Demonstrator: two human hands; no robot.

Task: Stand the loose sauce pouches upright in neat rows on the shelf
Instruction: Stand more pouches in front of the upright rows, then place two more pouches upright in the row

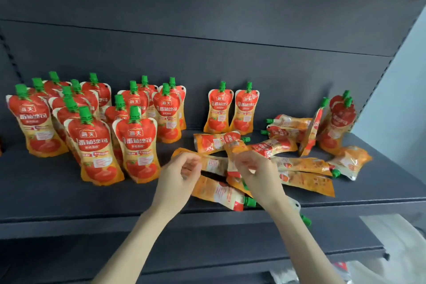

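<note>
Sorting the loose heap is your step now. Standing tomato sauce pouches (pixel 92 145) fill the left of the shelf (pixel 69 203). Your left hand (pixel 182 175) hovers, fingers curled at a flat pouch (pixel 214 163); I cannot tell if it grips. Your right hand (pixel 255 175) pinches a lifted pouch (pixel 234 152), and more loose pouches (pixel 304 166) lie to the right. Next, I judge, turn it cap-up and stand it beside the rows.

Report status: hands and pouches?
Right hand grips a pouch; left hand curled beside it, grip unclear. Rows standing left, loose pouches lying right. Another pouch overhangs the shelf edge.
</note>
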